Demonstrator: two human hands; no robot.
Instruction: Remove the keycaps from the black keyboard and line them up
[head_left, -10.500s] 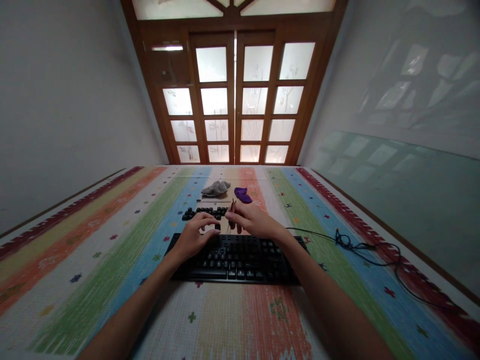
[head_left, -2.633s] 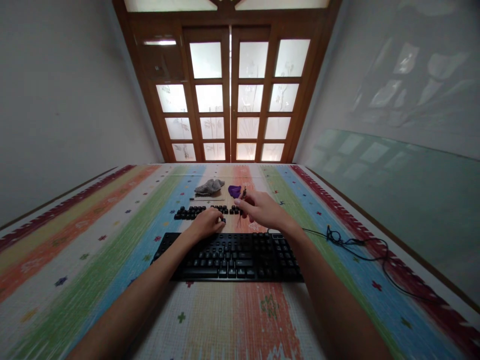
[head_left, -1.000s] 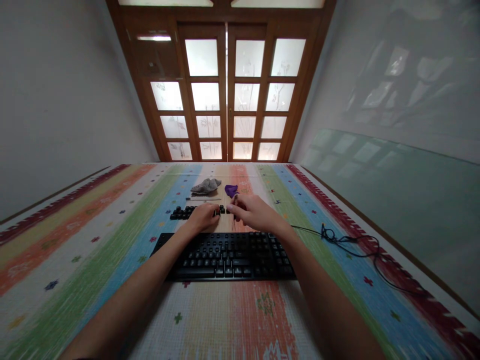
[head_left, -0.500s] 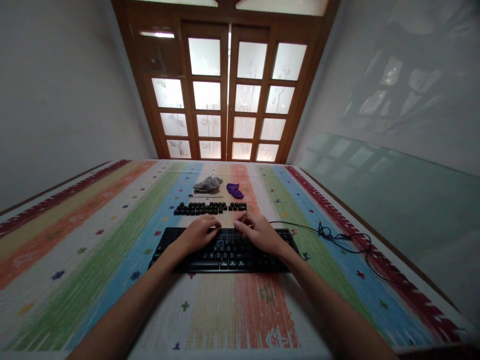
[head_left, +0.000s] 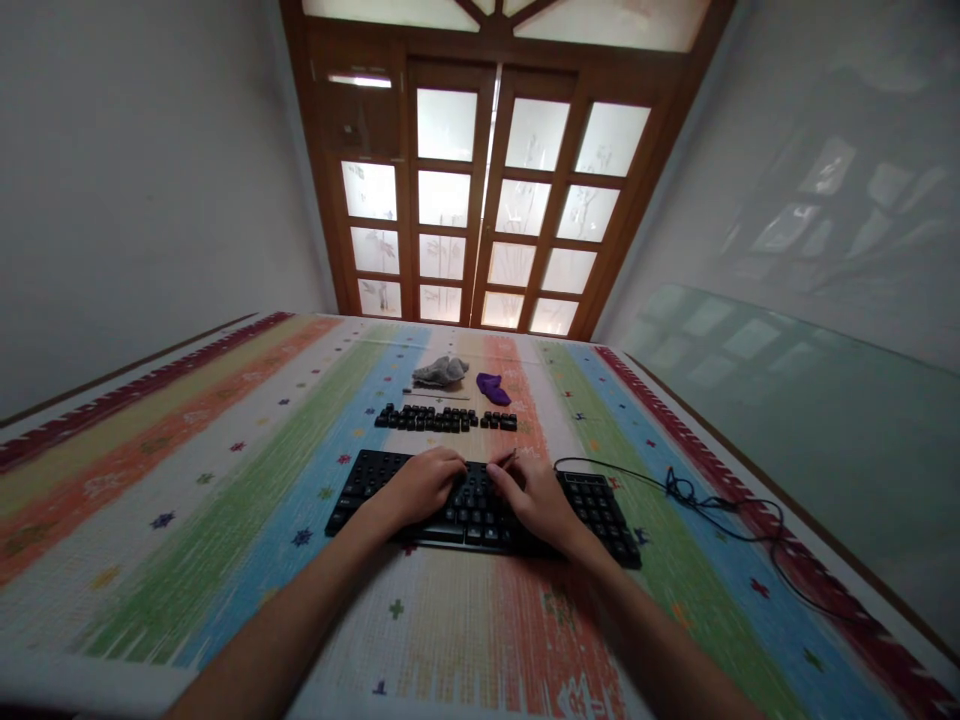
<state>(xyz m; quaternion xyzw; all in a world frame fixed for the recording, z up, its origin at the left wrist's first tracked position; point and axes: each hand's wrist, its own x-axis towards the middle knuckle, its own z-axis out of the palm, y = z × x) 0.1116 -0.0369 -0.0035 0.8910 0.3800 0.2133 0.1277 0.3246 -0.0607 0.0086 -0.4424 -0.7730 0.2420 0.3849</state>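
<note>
A black keyboard [head_left: 480,522] lies across the tablecloth under both hands, and part of its upper left area shows small posts without keycaps. My left hand [head_left: 429,486] is closed, its bent fingers resting on the keyboard's far middle part; the fingertips are partly hidden. Just to the right, my right hand [head_left: 531,492] pinches a thin dark tool [head_left: 511,458] between thumb and fingers over the far edge of the keys. The tool's kind is too small to tell. Beyond the hands, loose black keycaps [head_left: 439,419] stand in rows on the cloth.
A grey cloth [head_left: 441,371] and a crumpled purple cloth [head_left: 493,388] lie behind the keycaps, with a thin stick [head_left: 435,394] nearby. The keyboard's black cable [head_left: 701,497] runs tangled to the right. Walls flank the striped tablecloth [head_left: 247,500]; wooden doors [head_left: 487,200] stand beyond.
The view has shifted, so the whole scene sits further right. My left hand has moved slightly along the keyboard towards my right hand, which still pinches the thin tool.
</note>
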